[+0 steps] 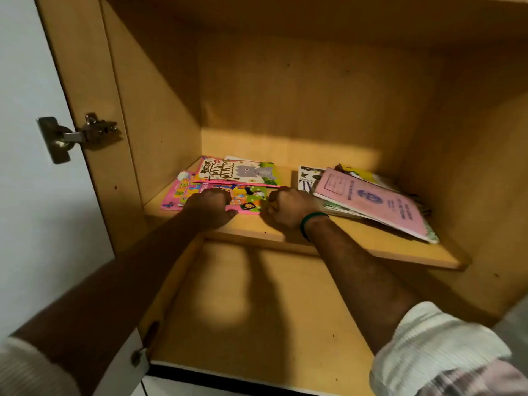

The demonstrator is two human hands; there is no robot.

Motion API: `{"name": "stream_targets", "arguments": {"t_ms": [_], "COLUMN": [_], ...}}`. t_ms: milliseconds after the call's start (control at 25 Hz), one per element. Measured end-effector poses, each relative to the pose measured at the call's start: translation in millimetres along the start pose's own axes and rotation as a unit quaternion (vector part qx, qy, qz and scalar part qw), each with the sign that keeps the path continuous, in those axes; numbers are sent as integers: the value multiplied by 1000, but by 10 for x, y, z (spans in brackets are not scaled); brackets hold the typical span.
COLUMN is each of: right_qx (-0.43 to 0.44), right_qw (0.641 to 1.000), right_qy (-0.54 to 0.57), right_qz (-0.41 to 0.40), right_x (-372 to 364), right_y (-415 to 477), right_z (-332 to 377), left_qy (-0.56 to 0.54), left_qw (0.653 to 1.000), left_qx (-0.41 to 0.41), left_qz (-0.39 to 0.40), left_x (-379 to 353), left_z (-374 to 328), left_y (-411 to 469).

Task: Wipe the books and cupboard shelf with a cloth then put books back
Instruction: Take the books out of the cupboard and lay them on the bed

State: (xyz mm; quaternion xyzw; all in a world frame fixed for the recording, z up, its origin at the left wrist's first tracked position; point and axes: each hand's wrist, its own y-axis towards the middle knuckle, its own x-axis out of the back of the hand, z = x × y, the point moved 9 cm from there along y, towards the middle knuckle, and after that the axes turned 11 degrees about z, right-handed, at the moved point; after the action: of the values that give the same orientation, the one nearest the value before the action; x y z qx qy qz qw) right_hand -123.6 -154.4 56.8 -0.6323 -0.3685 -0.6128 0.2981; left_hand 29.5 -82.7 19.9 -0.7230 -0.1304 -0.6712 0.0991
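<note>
On the left of the wooden cupboard shelf [371, 248] lies a bright pink picture book [248, 199]. A "Copy Colour" book [237, 172] lies partly on top of it, further back. My left hand [210, 208] rests on the pink book's front left part, fingers curled, thumb at its front edge. My right hand [288, 208] is curled at the book's right edge and seems to pinch it. A slanted stack topped by a pink notebook [371, 204] lies on the right of the shelf, beside my right wrist. No cloth is in view.
The cupboard door [28, 195] stands open at the left on a metal hinge [77, 135]. Below the shelf is a bare wooden compartment floor [257, 324]. The cupboard's side walls close in on both sides.
</note>
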Motion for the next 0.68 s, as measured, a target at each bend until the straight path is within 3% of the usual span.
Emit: {"name": "stream_targets", "arguments": {"t_ms": [240,360,480,680], "right_qx": [-13,-11,4,83], "right_qw": [1000,999,995,983], "right_qy": [-12,47,81,-142], "right_qz": [0,-2,56,77], "right_x": [-232,-394,-527,-544], "right_y": [988,1377,1629,1817], "right_z": [-80,-220,-280,-166], "left_qy": [-20,94,187,250], "left_qw": [996,985,960,943], "left_qx": [-85,-142,-197,-202], "left_qz": [17,-33,-62,-84], "left_x": [-168,-176,-240,-190], "left_z": [251,217,76,-38], "left_y": [371,425,429,406]}}
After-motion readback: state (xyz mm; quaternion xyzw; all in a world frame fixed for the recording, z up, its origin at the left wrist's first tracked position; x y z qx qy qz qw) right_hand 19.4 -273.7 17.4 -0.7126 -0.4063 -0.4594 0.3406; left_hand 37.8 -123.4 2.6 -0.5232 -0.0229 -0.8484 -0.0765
